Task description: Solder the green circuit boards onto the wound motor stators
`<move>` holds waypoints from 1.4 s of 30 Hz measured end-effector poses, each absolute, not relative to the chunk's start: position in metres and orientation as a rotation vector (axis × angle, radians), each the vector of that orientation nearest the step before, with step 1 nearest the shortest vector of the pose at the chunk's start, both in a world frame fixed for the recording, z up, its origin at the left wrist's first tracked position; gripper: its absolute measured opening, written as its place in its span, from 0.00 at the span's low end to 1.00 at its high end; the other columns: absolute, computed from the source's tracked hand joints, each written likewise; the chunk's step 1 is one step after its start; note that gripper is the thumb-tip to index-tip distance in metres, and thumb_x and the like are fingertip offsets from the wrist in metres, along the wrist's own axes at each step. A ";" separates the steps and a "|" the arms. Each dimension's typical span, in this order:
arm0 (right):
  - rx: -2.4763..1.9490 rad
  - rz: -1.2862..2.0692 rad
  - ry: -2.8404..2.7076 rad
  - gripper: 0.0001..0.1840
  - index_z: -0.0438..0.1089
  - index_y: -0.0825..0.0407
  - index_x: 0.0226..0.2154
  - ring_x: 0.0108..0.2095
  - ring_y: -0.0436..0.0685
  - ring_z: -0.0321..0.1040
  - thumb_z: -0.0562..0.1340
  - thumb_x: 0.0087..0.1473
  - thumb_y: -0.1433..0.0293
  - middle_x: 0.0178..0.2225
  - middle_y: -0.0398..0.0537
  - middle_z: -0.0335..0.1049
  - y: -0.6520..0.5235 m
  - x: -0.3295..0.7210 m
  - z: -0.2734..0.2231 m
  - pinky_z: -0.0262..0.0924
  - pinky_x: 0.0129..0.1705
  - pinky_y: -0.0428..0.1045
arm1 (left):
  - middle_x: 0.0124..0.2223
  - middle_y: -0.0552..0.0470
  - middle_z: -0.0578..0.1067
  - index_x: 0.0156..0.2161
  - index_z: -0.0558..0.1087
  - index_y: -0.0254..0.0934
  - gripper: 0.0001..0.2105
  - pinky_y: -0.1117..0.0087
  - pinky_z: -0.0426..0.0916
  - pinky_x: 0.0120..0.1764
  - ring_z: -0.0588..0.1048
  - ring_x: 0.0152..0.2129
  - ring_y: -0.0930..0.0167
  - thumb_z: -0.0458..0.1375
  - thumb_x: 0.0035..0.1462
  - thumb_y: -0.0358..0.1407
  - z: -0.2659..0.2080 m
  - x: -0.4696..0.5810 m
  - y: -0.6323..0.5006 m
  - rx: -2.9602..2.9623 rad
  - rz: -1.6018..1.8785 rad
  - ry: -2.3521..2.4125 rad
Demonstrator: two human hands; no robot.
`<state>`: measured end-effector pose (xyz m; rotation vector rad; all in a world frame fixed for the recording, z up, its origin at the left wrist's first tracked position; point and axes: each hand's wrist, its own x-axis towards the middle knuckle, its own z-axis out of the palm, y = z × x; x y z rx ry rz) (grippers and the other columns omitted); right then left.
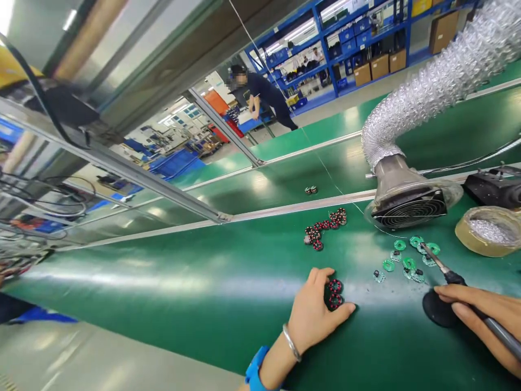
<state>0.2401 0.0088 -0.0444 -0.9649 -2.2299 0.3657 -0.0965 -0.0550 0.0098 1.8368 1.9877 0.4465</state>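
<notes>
My left hand rests on the green work surface, thumb and fingers apart around two small ring-shaped coil cores, black with red dots. Whether its fingers touch the rings is hard to see. In my right hand is a soldering iron, its tip pointing into a group of small round green circuit boards. Several of these boards carry a black part. Beneath the right hand lies a black round disc. Farther back, more red-dotted coil cores lie in a bent row.
A fume extractor fan with a silver flexible duct stands behind the boards. To its right are a tape roll with silvery bits inside and a black device. A metal rail runs behind. Across the line, a person leans over.
</notes>
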 end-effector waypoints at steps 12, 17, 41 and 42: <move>-0.948 0.512 -2.184 0.13 0.70 0.47 0.46 0.38 0.53 0.77 0.53 0.64 0.67 0.41 0.46 0.77 0.009 0.226 -0.022 0.72 0.39 0.44 | 0.46 0.45 0.69 0.50 0.65 0.38 0.22 0.57 0.69 0.44 0.72 0.42 0.60 0.61 0.51 0.42 0.025 -0.031 -0.010 2.112 0.263 1.793; -0.924 0.549 -2.175 0.13 0.69 0.49 0.47 0.38 0.53 0.76 0.52 0.65 0.68 0.41 0.47 0.77 0.008 0.225 -0.020 0.71 0.40 0.45 | 0.37 0.49 0.72 0.39 0.68 0.38 0.08 0.62 0.69 0.40 0.74 0.36 0.63 0.61 0.53 0.34 0.019 -0.018 0.010 2.123 0.129 1.762; -0.843 0.504 -2.150 0.11 0.67 0.48 0.46 0.34 0.53 0.76 0.53 0.64 0.70 0.39 0.45 0.76 0.007 0.223 -0.020 0.69 0.34 0.44 | 0.45 0.50 0.71 0.46 0.68 0.37 0.25 0.66 0.68 0.35 0.73 0.30 0.69 0.69 0.42 0.39 0.053 -0.060 -0.017 1.944 -0.114 1.614; -0.846 0.503 -2.150 0.11 0.67 0.49 0.47 0.34 0.52 0.76 0.53 0.64 0.70 0.39 0.45 0.76 0.007 0.223 -0.019 0.69 0.34 0.44 | 0.44 0.50 0.71 0.45 0.68 0.37 0.22 0.65 0.68 0.36 0.73 0.31 0.68 0.68 0.45 0.37 0.050 -0.053 -0.018 1.977 -0.128 1.614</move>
